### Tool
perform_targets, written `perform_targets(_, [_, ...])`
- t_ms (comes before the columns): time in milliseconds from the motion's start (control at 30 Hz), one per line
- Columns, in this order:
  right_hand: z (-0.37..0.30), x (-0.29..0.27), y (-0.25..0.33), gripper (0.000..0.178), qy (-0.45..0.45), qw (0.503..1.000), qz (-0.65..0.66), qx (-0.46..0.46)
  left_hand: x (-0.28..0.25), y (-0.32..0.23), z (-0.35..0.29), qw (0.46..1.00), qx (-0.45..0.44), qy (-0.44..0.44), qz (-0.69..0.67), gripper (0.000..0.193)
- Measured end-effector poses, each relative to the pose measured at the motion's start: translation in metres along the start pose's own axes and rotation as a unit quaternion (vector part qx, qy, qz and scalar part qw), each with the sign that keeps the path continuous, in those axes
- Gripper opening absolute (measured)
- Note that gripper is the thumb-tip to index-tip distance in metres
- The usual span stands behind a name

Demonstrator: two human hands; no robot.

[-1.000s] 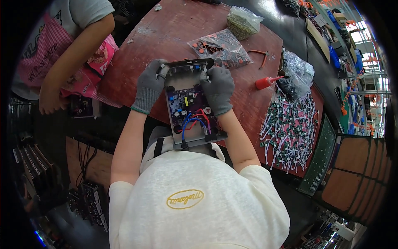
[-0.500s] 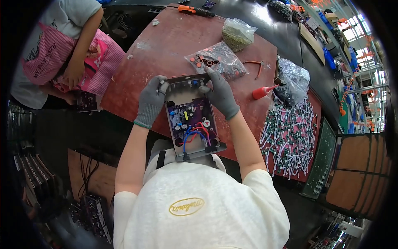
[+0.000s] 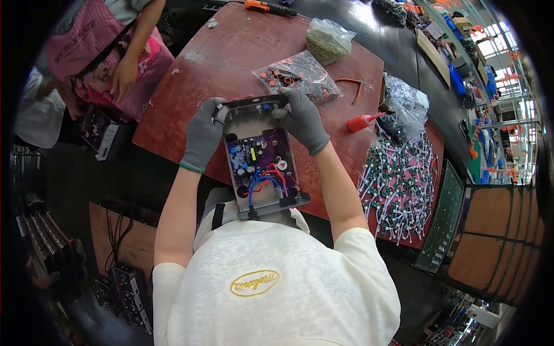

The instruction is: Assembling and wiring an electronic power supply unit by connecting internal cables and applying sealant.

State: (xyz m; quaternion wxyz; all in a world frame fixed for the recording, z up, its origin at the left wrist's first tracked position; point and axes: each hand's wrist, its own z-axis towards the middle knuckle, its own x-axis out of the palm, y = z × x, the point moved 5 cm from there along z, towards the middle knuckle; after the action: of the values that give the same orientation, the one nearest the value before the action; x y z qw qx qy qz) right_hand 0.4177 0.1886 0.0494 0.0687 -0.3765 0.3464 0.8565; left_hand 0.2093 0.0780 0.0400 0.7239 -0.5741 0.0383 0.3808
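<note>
Between my two grey-gloved hands is an open metal chassis (image 3: 232, 183), tilted toward my body. Inside it sits a purple circuit board (image 3: 266, 149) with blue and red wires (image 3: 269, 183) at its near end. My left hand (image 3: 205, 130) is closed on the far left corner of the chassis. My right hand (image 3: 304, 118) grips the far right corner, thumb inside by the dark end panel (image 3: 254, 102). The near end of the chassis rests at my waist. Just beyond the end panel lies a clear bag of black and orange parts (image 3: 300, 75).
On the red table (image 3: 202, 81) are a bag of small greenish pieces (image 3: 330, 43), orange-handled pliers (image 3: 359, 89), a red bottle (image 3: 362, 121) and an orange-and-black power screwdriver (image 3: 270, 7). Many white-wired connectors (image 3: 398, 184) lie at right. Another person's hand (image 3: 124, 78) is at left, near another chassis (image 3: 101, 132).
My hands and the chassis stay in nearly the same pose; the whole view has shifted slightly. At left, the other person has moved and more of their chassis shows.
</note>
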Motion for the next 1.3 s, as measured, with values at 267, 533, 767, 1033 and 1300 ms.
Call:
perform_targets(267, [-0.01,-0.002,-0.016,0.045,-0.009,0.973,0.206,0.107,0.0,-0.002,-0.002,1.0,-0.021,0.016,-0.003,0.018])
perform_targets(533, [-0.031,-0.028,0.007,0.02,-0.1,0.944,0.239,0.205,-0.027,0.045,-0.023,0.94,-0.221,-0.004,-0.259,0.023])
perform_targets(767, [-0.001,0.008,0.1,0.022,0.12,0.99,0.043,-0.057,-0.038,0.032,-0.052,0.893,-0.31,0.064,-0.321,0.033])
perform_targets(1033, [0.013,0.043,0.108,0.014,0.102,0.986,0.079,-0.104,-0.049,0.034,-0.062,0.892,-0.284,0.027,-0.351,0.035])
perform_targets(1300, [0.001,0.034,0.1,0.01,0.099,0.987,0.121,-0.038,-0.056,0.013,-0.059,0.887,-0.305,0.059,-0.342,0.041])
